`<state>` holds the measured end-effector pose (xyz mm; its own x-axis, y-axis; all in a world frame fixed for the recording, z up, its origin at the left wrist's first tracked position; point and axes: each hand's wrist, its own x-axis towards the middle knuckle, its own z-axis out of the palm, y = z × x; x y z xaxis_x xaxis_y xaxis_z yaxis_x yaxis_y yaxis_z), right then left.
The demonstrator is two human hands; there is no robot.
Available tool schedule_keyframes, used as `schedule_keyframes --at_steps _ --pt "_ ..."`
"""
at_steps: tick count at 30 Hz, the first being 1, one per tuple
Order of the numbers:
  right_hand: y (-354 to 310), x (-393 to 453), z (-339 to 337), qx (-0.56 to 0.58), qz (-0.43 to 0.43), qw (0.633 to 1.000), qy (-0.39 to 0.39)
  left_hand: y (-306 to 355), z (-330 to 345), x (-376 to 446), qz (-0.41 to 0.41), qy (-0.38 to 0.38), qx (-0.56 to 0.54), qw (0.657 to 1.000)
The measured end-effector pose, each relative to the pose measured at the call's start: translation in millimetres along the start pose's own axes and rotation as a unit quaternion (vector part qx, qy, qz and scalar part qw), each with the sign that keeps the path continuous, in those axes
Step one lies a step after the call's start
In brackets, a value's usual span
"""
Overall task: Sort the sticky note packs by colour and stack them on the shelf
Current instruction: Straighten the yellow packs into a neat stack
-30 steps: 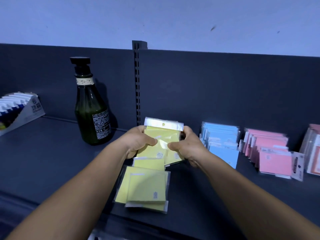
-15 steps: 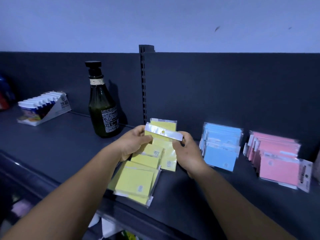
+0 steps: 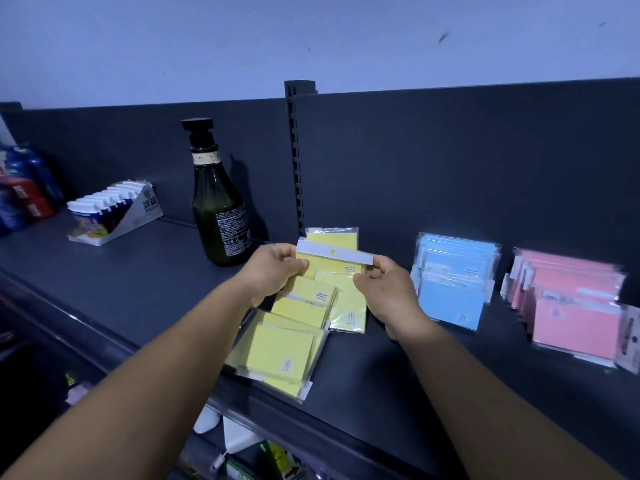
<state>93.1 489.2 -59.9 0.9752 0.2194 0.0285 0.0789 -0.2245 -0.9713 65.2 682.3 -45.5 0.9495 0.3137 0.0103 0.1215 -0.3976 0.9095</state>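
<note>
Left hand (image 3: 273,271): yours, gripping the left edge of the held pack, thumb on the front, fingers curled behind.
Right hand (image 3: 384,292): yours, pinching the right edge of the same pack, thumb tip on the front face.
Held pack (image 3: 334,263): yellow notes in a clear sleeve, white header strip on top with a yellow dot; upright-ish, above the back of the yellow pile, between both hands. Cannot tell if its lower edge touches the packs below.
Yellow pile (image 3: 284,351): loose fan of yellow packs flat on the shelf, running from the back panel to the front lip; nearest pack pokes over the edge.
Blue stack (image 3: 453,282): blue packs, right of your right hand, leaning toward the back panel, apart from the yellow.
Pink stack (image 3: 571,306): pink packs, further right, beside the blue, not touching it.
Shelf (image 3: 145,282): dark, with dark back panel and slotted upright behind the yellow pile.
Bottle (image 3: 220,206): dark green, black pump top, standing left of your left hand, near the back.
Carton (image 3: 114,211): white display box of small items, far left on the shelf.
</note>
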Motion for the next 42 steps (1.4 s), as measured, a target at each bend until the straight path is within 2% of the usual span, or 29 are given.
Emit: schedule_keyframes --at_steps 4,16,19,24,31,37,40,42 --pt "-0.4 2.0 2.6 -0.049 0.046 0.997 -0.046 -4.9 -6.2 7.0 0.018 -0.021 0.013 1.0" --pt "-21.5 -16.5 -6.1 -0.227 0.095 0.969 -0.028 -29.6 -13.2 40.5 0.062 -0.086 -0.03 0.994" --pt "-25.8 -19.6 0.3 -0.265 0.085 0.961 0.002 -29.5 -12.9 42.5 0.073 -0.105 -0.019 0.992" --pt "-32.1 -18.4 16.0 -0.256 0.038 0.964 0.062 -30.6 -18.8 40.4 0.102 -0.121 -0.04 0.987" --pt "-33.7 1.3 25.8 -0.155 -0.001 0.985 0.08 -15.1 -17.0 41.6 0.129 -0.077 -0.133 0.98" --pt "-34.8 24.0 26.0 -0.197 0.001 0.973 0.122 -10.3 -13.1 46.0 0.145 -0.086 -0.065 0.983" --pt "-30.6 31.1 24.7 -0.219 0.013 0.97 0.1 -21.8 -12.8 48.9 0.133 -0.142 -0.003 0.981" --pt "-32.1 37.8 22.4 -0.239 0.028 0.968 0.078 -27.3 -13.9 54.5 0.129 -0.136 0.023 0.982"
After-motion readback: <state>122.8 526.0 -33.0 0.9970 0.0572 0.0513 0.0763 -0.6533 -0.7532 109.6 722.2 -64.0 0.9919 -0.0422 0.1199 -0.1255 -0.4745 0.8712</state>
